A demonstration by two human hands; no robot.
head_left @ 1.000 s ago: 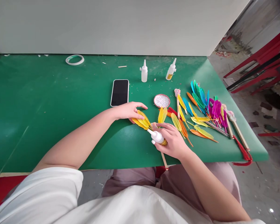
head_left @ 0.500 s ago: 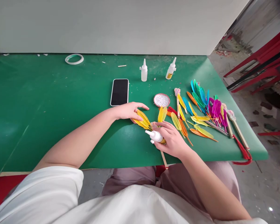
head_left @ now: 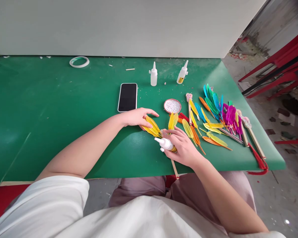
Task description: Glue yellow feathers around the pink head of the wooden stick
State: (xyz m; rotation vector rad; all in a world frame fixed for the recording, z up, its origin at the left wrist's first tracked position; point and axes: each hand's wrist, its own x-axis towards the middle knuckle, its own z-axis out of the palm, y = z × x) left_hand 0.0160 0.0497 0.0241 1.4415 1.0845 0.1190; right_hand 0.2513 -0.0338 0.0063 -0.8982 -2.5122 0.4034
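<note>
Between my hands lies a thin wooden stick (head_left: pixel 174 169) with a pinkish decorated head (head_left: pixel 163 132), its lower end reaching past the table's front edge. Yellow feathers (head_left: pixel 152 128) fan out from the head toward the left. My left hand (head_left: pixel 137 117) has its thumb over these feathers and fingers partly beneath, the index finger stretched out. Two more yellow feathers (head_left: pixel 173 121) stand up at the head's right side. In my right hand (head_left: pixel 185 149) is a small white glue bottle (head_left: pixel 165 144), held tilted with its nozzle pointing left; fingertips touch near the head, which they partly cover.
On the green table (head_left: pixel 64 109) lie a phone (head_left: pixel 127 97), a round dish of white bits (head_left: pixel 172 105) and a tape roll (head_left: pixel 79 62). Two glue bottles (head_left: pixel 153 75) stand behind. Loose colourful feathers (head_left: pixel 229 114) and finished-looking sticks (head_left: pixel 254 140) with red tassels (head_left: pixel 258 158) spread right.
</note>
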